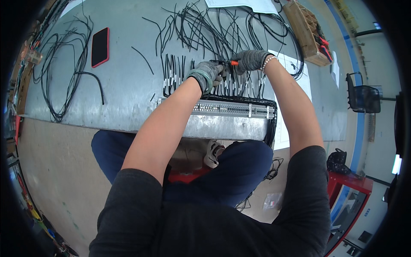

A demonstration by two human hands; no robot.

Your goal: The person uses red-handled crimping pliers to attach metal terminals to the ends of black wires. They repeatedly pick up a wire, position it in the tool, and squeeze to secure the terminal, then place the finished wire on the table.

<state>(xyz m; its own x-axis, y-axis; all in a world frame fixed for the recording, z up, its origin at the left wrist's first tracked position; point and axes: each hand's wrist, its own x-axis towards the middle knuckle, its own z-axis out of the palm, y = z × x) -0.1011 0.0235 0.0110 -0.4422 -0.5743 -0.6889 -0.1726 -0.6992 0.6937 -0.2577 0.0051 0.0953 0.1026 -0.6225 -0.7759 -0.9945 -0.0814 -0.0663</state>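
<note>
My right hand (251,61), in a grey knit glove, grips a slim hand tool (234,63) with an orange handle; its exact kind is hard to make out. The tool's dark front part points left, over the fingertips of my left hand (208,74). That hand, also gloved, is curled among the black wires, its fingers pinched on one of them. Several black wires with white marker sleeves (173,78) stand in a row from a bundled black harness (221,97). Below the harness lies a rail of grey terminal blocks (221,108), partly hidden by my left forearm.
Loose black wires (202,29) spread across the metal table (125,93). A coil of wire (69,77) and a red-cased phone (100,47) lie left. Paper sheets (282,128) lie right, near a wooden box (306,32) holding red-handled tools.
</note>
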